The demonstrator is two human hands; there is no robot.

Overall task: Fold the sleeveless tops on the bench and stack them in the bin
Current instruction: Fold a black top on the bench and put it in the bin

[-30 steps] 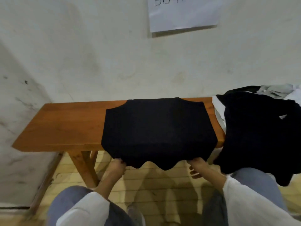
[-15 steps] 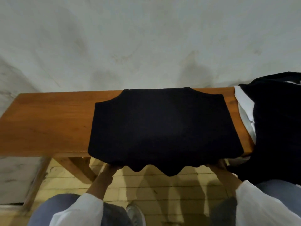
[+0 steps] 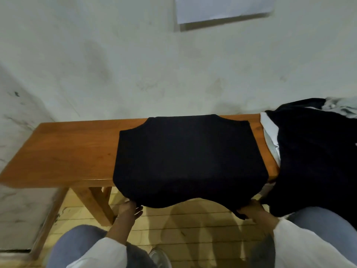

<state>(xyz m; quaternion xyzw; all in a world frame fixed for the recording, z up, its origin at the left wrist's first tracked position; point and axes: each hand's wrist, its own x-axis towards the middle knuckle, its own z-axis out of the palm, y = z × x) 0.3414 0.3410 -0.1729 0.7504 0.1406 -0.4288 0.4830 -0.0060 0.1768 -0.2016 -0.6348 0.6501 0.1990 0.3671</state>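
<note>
Top spread on desk, both grips at its near hem

Top (image 3: 189,157), black and sleeveless, lies flat across the middle of the wooden desk (image 3: 63,151). Its far edge reaches the desk's back edge at 12 o'clock, and its near part hangs over the front edge toward 6 o'clock. The hem sags in a soft curve between the two grips.

At 7 o'clock of the top, the left grip (image 3: 129,208) holds the hem's left corner. Its fingers (image 3: 139,210) reach under the cloth, and its thumb is hidden. At 5 o'clock of the top, the right grip (image 3: 251,208) is closed on the hem's right corner, and a fold of black cloth shows between its fingers. Both grips sit below the desk's front edge, over the floor (image 3: 193,229).

At 3 o'clock of the top, a pile (image 3: 313,155) of dark clothes covers the right end of the desk and spills down its front. The pile is just beside the top; I cannot tell whether they touch. A white cloth (image 3: 270,130) peeks out from under the pile's left edge, and a grey cloth (image 3: 342,109) lies on the pile's far side at 2 o'clock.

The desk's left half, at 9 o'clock, shows bare wood, and a leg (image 3: 92,202) slants down beneath it. The desk stands against a pale wall (image 3: 135,64), where a paper (image 3: 224,8) hangs at 12 o'clock. A shoe (image 3: 159,258) shows at 6 o'clock, between knees in blue jeans.
</note>
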